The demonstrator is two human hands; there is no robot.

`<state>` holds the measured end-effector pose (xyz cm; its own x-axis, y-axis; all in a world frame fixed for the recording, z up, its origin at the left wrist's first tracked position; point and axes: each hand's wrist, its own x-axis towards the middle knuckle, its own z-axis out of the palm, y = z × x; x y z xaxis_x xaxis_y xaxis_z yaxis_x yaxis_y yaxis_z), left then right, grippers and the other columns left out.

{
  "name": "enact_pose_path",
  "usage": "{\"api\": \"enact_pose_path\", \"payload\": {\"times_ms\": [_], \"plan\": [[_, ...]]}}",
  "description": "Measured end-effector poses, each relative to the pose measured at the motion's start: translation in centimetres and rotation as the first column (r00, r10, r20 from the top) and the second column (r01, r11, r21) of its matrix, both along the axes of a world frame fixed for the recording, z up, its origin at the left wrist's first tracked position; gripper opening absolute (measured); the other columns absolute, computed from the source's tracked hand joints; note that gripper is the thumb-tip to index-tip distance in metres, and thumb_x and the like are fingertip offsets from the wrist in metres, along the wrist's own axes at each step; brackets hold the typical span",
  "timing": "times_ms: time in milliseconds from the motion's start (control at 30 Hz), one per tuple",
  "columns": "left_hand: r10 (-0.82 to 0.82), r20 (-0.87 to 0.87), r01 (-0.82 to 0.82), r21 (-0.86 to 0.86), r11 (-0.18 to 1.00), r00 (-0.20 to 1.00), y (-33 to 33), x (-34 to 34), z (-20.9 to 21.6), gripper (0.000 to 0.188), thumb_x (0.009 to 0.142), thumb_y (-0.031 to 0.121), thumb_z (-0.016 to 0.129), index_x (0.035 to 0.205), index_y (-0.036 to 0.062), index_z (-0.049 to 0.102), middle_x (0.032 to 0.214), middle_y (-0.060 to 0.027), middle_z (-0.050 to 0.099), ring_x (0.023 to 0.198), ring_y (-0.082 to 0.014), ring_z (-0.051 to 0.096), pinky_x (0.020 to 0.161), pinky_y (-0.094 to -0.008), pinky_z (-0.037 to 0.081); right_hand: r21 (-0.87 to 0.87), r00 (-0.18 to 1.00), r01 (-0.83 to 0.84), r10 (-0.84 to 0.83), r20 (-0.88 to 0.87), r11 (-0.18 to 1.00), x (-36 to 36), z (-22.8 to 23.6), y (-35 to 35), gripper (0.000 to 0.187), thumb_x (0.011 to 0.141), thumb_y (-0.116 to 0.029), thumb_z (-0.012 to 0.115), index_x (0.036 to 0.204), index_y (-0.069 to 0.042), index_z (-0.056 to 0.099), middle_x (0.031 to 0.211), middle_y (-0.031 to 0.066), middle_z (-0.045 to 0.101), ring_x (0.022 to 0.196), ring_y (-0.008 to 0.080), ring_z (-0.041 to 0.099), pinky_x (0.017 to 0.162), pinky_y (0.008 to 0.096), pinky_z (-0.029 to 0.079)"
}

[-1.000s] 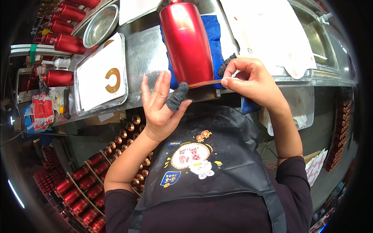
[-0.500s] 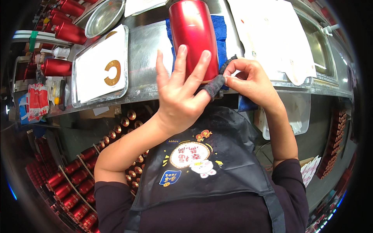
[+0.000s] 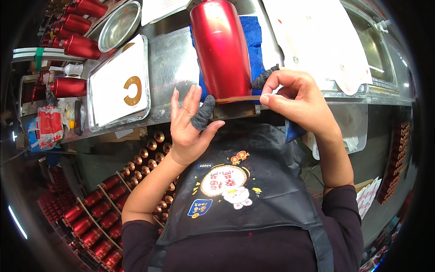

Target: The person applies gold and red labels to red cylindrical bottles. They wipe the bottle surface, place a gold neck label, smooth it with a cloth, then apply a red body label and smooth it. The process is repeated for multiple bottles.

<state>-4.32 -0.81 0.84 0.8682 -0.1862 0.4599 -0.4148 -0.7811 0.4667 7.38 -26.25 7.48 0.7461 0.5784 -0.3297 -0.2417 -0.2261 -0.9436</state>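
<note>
A large red metal bottle [image 3: 220, 47] lies on a blue cloth [image 3: 251, 31] on the steel worktop, its base toward me. A thin brown ring [image 3: 235, 98] sits at that base. My right hand [image 3: 294, 102] pinches the ring's right end with a grey finger cot on one fingertip. My left hand [image 3: 190, 124] is open, fingers spread, just left of the bottle's base, with a grey cot on one finger; it holds nothing.
A metal tray [image 3: 120, 84] with a white sheet and a brown C-shaped ring [image 3: 132, 90] lies to the left. A steel bowl [image 3: 118, 25] and several red bottles [image 3: 77, 43] stand at the far left. Racks of red bottles [image 3: 97, 213] sit below the worktop.
My left hand has come off the bottle's side and dropped back to its base. The bottle has shifted slightly upward in view. My right hand keeps its pinch on the ring.
</note>
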Motion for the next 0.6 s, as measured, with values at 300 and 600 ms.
{"api": "enact_pose_path", "payload": {"times_ms": [300, 600], "plan": [[-0.017, 0.04, 0.016, 0.037, 0.999, 0.999, -0.3, 0.6, -0.2, 0.044, 0.075, 0.015, 0.085, 0.114, 0.0038, 0.071, 0.146, -0.0215, 0.054, 0.131, -0.041, 0.056, 0.114, -0.0667, 0.021, -0.002, 1.0, -0.013, 0.013, 0.01, 1.0, 0.5, -1.4, -0.6, 0.014, 0.087, -0.012, 0.073, 0.083, -0.002, 0.064, 0.076, -0.005, 0.058, 0.068, -0.0009, 0.049, 0.06, 0.0169, 0.038], [-0.069, 0.085, 0.056, 0.148, 0.987, 0.994, -0.6, 1.6, 1.8, 0.045, 0.071, 0.006, 0.084, 0.115, 0.0039, 0.071, 0.145, -0.025, 0.053, 0.128, -0.0429, 0.057, 0.113, -0.0666, 0.023, 0.011, 1.0, -0.029, 0.029, 0.007, 1.0, 0.8, -2.0, -0.4, 0.012, 0.088, -0.01, 0.07, 0.084, 0.0, 0.064, 0.079, -0.0022, 0.062, 0.074, 0.0015, 0.055, 0.066, 0.0181, 0.045]]}}
